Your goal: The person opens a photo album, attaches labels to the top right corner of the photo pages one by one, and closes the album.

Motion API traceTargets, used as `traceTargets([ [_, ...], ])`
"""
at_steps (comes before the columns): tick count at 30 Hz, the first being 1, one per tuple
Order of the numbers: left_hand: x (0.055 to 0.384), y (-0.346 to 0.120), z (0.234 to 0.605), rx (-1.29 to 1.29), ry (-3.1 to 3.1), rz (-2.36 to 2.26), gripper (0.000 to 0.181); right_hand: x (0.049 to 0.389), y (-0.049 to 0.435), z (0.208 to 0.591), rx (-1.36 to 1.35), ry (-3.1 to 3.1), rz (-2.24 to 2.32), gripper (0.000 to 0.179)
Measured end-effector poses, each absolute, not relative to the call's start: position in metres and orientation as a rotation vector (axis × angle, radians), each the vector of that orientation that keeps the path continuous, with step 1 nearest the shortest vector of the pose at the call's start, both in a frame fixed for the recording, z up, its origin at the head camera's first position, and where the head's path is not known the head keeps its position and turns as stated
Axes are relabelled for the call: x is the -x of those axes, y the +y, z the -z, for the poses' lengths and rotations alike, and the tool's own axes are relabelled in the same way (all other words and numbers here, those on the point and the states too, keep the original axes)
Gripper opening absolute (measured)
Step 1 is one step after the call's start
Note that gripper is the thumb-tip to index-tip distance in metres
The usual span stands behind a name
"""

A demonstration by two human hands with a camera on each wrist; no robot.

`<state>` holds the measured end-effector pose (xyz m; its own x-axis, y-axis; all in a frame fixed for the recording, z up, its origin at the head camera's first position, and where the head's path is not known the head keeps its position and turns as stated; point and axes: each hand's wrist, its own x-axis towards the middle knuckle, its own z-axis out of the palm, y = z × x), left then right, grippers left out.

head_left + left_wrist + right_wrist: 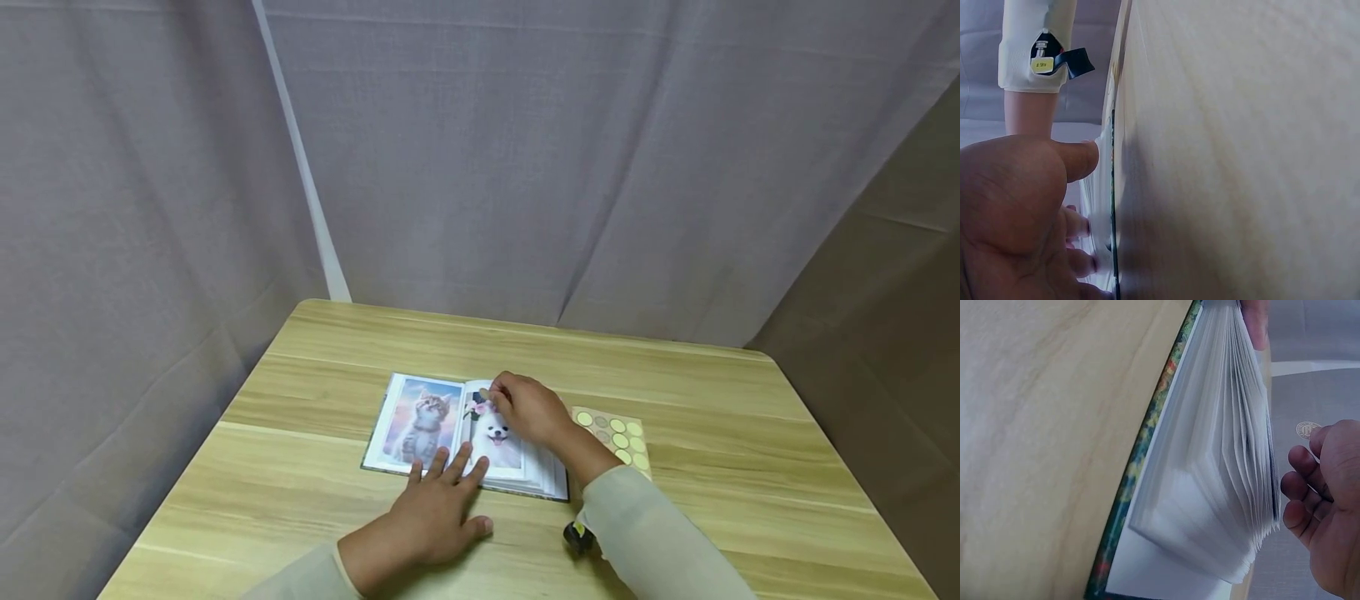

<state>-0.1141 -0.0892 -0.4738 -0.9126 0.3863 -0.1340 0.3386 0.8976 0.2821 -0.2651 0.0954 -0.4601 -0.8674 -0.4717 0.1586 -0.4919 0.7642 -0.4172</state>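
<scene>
An open photo album (555, 483) lies on the table, with a kitten picture (423, 425) on its left page and a white dog picture (498, 446) on its right. My left hand (438, 512) rests with spread fingers on the album's near edge, by the middle fold. Above the top of the dog picture, my right hand (532, 408) pinches a small round sticker (1307, 430) between thumb and finger. The right wrist view shows the sticker's printed emblem and the album's fanned pages (1229, 456) beside the hand.
A sheet of round yellow stickers (636, 444) lies right of the album, partly behind my right forearm. A black strap with a yellow label (1044, 62) is on the right sleeve. Grey curtains (480, 167) hang behind the wooden table (300, 467).
</scene>
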Motion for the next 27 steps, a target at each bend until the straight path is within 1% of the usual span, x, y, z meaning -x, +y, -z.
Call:
traceTargets([
  [14,0.114,-0.088,0.471,-0.55,2.886,-0.354,0.083,0.27,0.087,0.463,-0.817,-2.905,-0.696,0.006],
  [21,0.113,-0.087,0.47,-0.538,2.887,-0.35,0.083,0.271,0.083,0.461,-0.834,-2.926,-0.689,0.009],
  [27,0.114,-0.087,0.472,-0.549,2.897,-0.332,0.084,0.275,0.078,0.459,-0.853,-2.923,-0.667,0.008],
])
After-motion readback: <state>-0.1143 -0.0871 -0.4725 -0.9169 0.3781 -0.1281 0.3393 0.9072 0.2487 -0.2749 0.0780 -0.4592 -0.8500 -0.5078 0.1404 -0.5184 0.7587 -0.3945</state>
